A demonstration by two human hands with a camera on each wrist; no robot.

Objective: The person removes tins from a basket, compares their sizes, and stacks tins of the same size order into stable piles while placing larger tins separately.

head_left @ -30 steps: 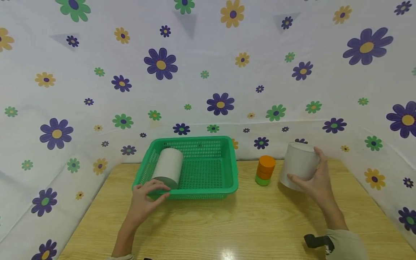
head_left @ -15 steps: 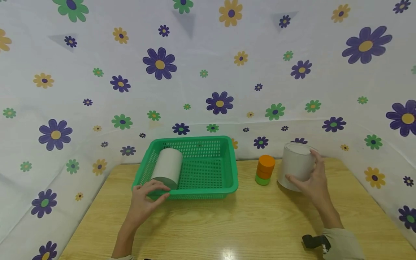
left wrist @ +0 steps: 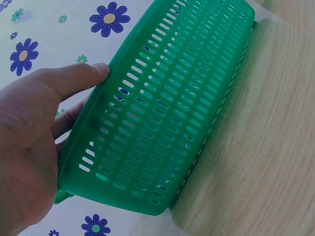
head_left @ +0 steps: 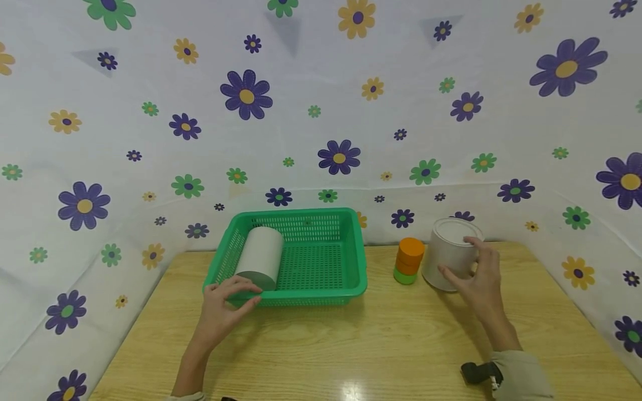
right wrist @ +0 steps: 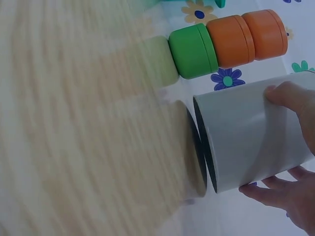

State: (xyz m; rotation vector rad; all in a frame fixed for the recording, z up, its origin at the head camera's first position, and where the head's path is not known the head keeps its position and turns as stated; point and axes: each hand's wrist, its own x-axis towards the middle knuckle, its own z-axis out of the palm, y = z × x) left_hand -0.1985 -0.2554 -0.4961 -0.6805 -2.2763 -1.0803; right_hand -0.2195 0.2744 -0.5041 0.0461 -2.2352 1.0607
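Note:
In the head view my left hand [head_left: 220,312] holds the front rim of a green plastic basket [head_left: 313,294], near its left corner. The left wrist view has the thumb on the outer side of the rim and the other fingers partly hidden behind it. A white cylinder [head_left: 262,252] lies on its side in the basket's left part. My right hand [head_left: 478,281] grips a large white can [head_left: 446,259] from the right, thumb in front and fingers around its far side. The right wrist view shows the can's base [right wrist: 209,147] close over the table, slightly tilted.
Just left of the can stands a stack of small round containers [head_left: 410,260], two orange over one green. The wooden table [head_left: 351,345] ends at the back against a flowered cloth [head_left: 301,122].
The right hand has brought the white can a little left, closer to the orange and green stack, and turned it more upright, with its top now showing. The left hand stays on the basket rim.

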